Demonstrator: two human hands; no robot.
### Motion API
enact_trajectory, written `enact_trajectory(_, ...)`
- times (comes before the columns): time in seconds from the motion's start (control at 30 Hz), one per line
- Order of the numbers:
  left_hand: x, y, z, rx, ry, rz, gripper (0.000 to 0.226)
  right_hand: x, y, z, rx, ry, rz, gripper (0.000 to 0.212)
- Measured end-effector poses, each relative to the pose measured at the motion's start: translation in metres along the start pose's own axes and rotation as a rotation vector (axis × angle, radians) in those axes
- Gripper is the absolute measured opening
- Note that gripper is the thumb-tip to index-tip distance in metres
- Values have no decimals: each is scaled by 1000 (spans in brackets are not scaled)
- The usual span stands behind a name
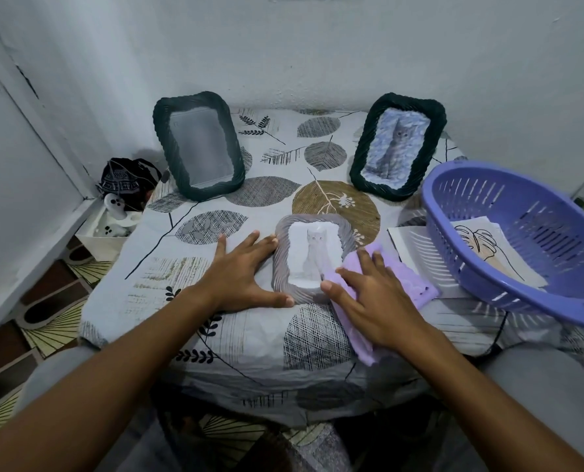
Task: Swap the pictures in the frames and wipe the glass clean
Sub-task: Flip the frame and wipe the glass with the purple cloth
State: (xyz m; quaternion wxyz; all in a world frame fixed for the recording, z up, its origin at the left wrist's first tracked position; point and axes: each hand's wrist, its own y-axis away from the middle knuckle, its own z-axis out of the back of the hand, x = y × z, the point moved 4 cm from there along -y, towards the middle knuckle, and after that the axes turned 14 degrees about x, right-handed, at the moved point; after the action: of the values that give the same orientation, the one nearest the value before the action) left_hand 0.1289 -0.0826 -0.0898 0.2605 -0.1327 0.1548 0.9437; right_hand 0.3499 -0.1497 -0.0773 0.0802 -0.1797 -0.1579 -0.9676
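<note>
At picture centre I saw the left hand (241, 272), fingers spread, bracing the grey frame (312, 260). The right hand (372, 298), fingers spread flat, pressed the purple cloth (409, 284) onto its lower right corner

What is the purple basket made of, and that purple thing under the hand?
The purple basket looks like smooth, slightly shiny molded plastic, going by its neat slots and rounded rim. The purple thing under the right hand seems to be a soft, matte cloth: it folds and wrinkles, with a nubbly surface.
</note>
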Motion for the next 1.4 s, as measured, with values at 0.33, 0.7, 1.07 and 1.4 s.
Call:
enact_trajectory(0.33,1,0,-1,-6,11,-15,130,6,3,2,65,151,-50,88)
enact_trajectory(0.7,2,0,-1,4,11,-11,129,2,-3,9,77,135,31,92)
enact_trajectory(1.07,3,1,-1,167,-129,-26,141,45,-13,-7,131,127,179,107)
enact_trajectory(1.4,5,-1,-2,162,-137,-27,143,52,-17,-10,181,71,170,79)
